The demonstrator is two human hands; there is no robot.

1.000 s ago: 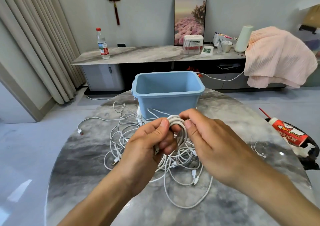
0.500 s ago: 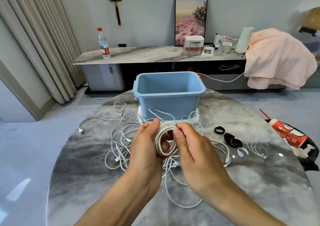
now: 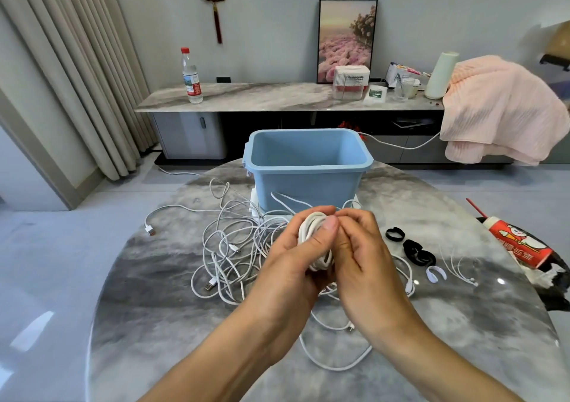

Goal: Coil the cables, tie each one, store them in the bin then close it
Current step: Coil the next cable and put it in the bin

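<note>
- Two hands at frame centre, both closed round one white coiled cable: left hand wrapped about the coil with thumb pressed on its top, right hand pinching the coil's right side with curled fingers.
- Coil held in the air, just in front of the blue bin and above the loose cable tangle on the marble table.
- Bin open and apparently empty, at the far middle of the table; something white and flat under it, possibly the lid, not clear enough to say.
- Ties lying right of centre: black loops and one white loop, near the right hand but apart from it.
- Likely step: finishing the coil, ready for tying.
- To do it well: keep the left thumb clamped across all turns so none spring loose.
- Tuck the tail end flat against the bundle before letting go with the right hand.
- Reach for the nearest black tie with the right hand only, leaving the coil fully gripped by the left.
- Wrap the tie across the coil's waist, snug but not crushing the turns.
- Watch for strands of the tangle snagging on the coil; whether any hangs from it cannot be told behind the hands.
</note>
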